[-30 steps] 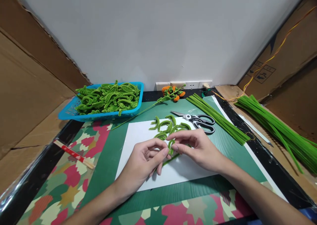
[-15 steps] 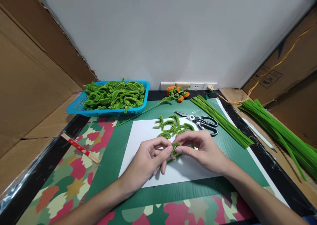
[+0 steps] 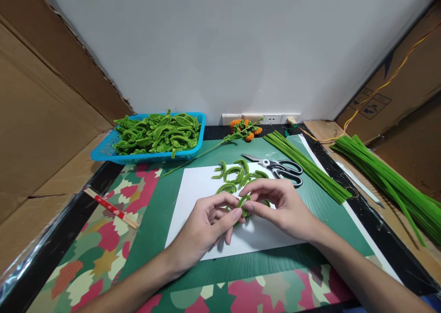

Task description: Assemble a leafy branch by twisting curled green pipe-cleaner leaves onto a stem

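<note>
A curled green strip [image 3: 245,202], pinched by the left hand [image 3: 208,219] and right hand [image 3: 280,206], is above a white sheet [image 3: 191,186], between its side edges. A green mat [image 3: 151,225] lies beneath, on a black table [image 3: 213,132] whose far edge runs along a grey wall [image 3: 206,51].

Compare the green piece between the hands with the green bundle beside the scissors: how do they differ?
The green piece is curved; the bundle is straight. The green piece looks short, the bundle long. The green piece is held, while the bundle lies untouched. Both are green.
</note>
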{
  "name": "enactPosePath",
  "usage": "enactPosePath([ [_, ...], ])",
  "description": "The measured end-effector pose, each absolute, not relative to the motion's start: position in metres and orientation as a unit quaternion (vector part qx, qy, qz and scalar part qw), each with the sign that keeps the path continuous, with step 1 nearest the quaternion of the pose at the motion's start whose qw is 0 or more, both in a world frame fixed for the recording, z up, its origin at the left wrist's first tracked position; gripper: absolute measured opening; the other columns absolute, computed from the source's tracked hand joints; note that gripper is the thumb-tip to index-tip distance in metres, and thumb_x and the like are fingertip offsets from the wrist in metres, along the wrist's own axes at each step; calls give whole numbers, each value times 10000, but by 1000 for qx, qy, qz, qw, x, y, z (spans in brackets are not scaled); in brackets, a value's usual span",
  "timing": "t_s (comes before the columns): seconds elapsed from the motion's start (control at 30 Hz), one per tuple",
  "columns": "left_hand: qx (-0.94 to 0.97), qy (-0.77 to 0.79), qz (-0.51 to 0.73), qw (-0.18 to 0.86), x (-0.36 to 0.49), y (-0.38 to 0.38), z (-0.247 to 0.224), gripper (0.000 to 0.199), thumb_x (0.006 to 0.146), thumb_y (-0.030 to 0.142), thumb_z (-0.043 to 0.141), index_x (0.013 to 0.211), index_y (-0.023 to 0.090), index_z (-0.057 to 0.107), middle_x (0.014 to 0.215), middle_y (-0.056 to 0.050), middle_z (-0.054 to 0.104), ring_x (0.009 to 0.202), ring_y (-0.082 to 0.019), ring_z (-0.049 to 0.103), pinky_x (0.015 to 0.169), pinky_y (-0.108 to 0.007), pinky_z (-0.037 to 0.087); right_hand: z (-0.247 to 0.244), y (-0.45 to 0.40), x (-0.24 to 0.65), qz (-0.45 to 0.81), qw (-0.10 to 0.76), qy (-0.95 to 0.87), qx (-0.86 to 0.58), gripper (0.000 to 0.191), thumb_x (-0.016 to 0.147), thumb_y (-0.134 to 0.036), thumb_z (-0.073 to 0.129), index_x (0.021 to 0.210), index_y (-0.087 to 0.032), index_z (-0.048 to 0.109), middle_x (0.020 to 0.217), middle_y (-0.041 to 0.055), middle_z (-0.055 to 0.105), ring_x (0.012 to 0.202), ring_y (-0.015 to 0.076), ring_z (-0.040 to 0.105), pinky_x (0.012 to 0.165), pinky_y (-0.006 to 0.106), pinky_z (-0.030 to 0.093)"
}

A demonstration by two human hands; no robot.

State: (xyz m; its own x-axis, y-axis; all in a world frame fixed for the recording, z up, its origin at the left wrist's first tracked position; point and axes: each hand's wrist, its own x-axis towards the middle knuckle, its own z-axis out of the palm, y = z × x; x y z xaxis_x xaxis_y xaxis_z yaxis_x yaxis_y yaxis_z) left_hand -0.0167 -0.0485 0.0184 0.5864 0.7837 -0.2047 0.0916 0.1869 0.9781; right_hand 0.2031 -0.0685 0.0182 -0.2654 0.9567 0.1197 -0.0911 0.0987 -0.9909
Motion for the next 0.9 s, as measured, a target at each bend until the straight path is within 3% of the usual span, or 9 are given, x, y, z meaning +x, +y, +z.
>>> enactPosePath([
  [0.13,586,376,255,670,-16,-48,18,320,945,463,805,1006,168,699,583,48,616,428,-63,502,416,-151,349,20,-69,204,543,472,-580,-381,235,926,-370,856,1083,-199,820,835,36,811,754,171,769,717,277,628],
  [0.3,590,381,254,665,-19,-47,16,361,955,504,783,972,156,688,677,4,680,437,-64,526,406,-157,358,19,-69,204,557,467,-577,-372,233,931,-371,852,1084,-198,820,843,45,823,763,176,783,701,273,617],
  [0.6,564,379,258,686,-22,-47,11,394,1022,574,667,1048,183,619,582,25,650,385,-72,501,380,-131,317,16,-68,204,548,464,-596,-359,243,918,-379,868,1059,-191,803,920,54,822,829,198,800,761,313,643],
  [0.73,560,375,264,690,-20,-47,14,411,1020,588,656,1070,182,618,569,24,649,402,-88,524,384,-136,348,14,-69,205,524,464,-617,-360,219,926,-368,860,1052,-198,801,925,47,817,816,184,767,770,312,624],
  [0.9,565,381,252,687,-19,-47,13,394,1023,563,662,1077,174,621,561,26,648,381,-71,479,379,-133,303,15,-70,207,474,453,-663,-362,144,936,-308,847,1033,-207,812,927,36,796,784,163,703,732,292,577],
])
